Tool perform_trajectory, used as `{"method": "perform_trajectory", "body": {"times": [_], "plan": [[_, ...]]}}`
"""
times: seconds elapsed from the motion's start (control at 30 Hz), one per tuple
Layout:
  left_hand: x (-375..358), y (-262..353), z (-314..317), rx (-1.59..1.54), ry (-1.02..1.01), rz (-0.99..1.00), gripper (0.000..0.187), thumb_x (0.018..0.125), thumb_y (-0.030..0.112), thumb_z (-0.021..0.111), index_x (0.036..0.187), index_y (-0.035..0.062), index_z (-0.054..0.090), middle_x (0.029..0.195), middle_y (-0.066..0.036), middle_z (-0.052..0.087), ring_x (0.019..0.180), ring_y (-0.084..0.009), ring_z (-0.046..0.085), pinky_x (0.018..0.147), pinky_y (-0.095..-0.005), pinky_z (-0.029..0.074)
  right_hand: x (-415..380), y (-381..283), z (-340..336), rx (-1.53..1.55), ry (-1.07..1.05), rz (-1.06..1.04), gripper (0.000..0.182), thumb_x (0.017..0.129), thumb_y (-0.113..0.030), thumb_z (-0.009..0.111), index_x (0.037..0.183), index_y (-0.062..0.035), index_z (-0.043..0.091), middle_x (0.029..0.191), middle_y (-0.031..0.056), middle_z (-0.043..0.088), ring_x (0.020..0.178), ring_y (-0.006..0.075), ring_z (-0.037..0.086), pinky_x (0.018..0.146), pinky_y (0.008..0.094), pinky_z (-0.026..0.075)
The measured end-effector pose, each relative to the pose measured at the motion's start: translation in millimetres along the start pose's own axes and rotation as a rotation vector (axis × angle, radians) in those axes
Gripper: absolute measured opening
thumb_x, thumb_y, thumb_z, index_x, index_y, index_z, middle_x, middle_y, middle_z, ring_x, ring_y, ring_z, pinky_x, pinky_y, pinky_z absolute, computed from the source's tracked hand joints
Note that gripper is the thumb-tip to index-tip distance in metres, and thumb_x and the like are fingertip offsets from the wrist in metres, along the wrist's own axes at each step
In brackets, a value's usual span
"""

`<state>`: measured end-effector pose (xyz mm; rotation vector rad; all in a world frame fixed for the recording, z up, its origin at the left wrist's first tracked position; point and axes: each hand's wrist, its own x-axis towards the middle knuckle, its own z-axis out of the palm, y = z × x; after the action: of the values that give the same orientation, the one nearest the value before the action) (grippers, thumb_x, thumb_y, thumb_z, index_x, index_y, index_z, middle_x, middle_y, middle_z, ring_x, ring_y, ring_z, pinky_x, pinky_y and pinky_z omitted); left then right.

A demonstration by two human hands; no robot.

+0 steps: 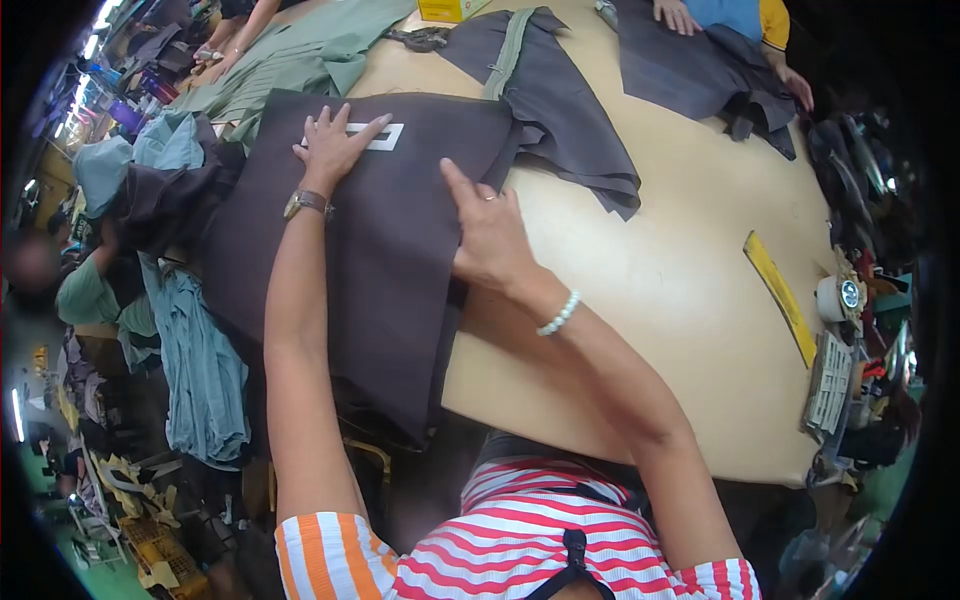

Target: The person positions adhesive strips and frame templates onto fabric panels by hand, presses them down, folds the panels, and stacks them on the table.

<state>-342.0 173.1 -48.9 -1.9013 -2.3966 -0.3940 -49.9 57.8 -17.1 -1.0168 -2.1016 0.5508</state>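
Observation:
A large piece of dark purple-grey fabric (390, 240) lies folded on the table and hangs over its front edge. My left hand (333, 150) presses flat on it with spread fingers, wearing a wristwatch. Partly beneath that hand is a white rectangular frame-shaped template (383, 137). At the fabric's right edge rests my right hand (492, 235), one finger stretched forward over the cloth and the others bent. It wears a ring, with a beaded bracelet on the wrist. Its fingers do not visibly pinch the cloth.
More dark cut pieces (570, 130) lie beyond on the pale table (640, 320). A yellow ruler (780, 300) is at the right. Green fabric (290, 65) spreads at the back left. Co-workers' hands (678, 15) rest on cloth across the table. Teal garments (200, 360) hang at the left.

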Motion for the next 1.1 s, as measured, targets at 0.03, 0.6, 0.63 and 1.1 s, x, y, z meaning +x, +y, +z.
{"method": "perform_trajectory", "body": {"times": [0.03,0.6,0.63,1.1], "plan": [[-2.0,6.6,-5.1,-0.025,0.004,-0.007,0.093,0.072,0.078,0.051,0.140,0.0151,0.045,0.151,-0.017,0.027,0.141,-0.0394,0.015,0.106,-0.0685,0.011,1.0,-2.3,3.5,-0.035,-0.027,-0.003,0.068,0.074,-0.003,0.056,0.139,-0.0038,0.037,0.089,0.0197,0.064,0.092,0.0332,0.062,0.105,0.0549,0.029],[-32.0,50.2,-43.8,-0.164,0.080,-0.160,0.079,0.076,0.069,0.058,0.133,0.0142,0.052,0.147,-0.017,0.034,0.140,-0.0387,0.019,0.108,-0.0653,0.011,-83.2,49.8,-78.8,0.599,0.133,0.297,0.035,0.089,0.004,0.054,0.123,-0.0033,0.053,0.107,0.0146,0.067,0.100,0.0188,0.063,0.091,0.0318,0.048],[-29.4,45.8,-37.7,-0.112,0.088,-0.153,0.076,0.077,0.069,0.056,0.133,0.0180,0.052,0.147,-0.016,0.034,0.139,-0.0391,0.020,0.107,-0.0660,0.013,-79.4,42.0,-73.0,0.633,0.133,0.271,0.035,0.089,0.004,0.054,0.123,-0.0031,0.052,0.108,0.0151,0.067,0.101,0.0192,0.063,0.091,0.0321,0.048],[-13.9,16.0,-18.4,0.027,0.154,-0.044,0.079,0.074,0.074,0.052,0.132,0.0201,0.055,0.145,-0.010,0.040,0.137,-0.0313,0.028,0.104,-0.0643,0.022,-104.7,19.6,-21.4,-0.060,-0.076,0.172,0.089,0.080,-0.033,0.068,0.148,-0.0071,0.017,0.150,0.0219,0.022,0.138,0.0441,0.020,0.110,0.0594,0.017]]}}
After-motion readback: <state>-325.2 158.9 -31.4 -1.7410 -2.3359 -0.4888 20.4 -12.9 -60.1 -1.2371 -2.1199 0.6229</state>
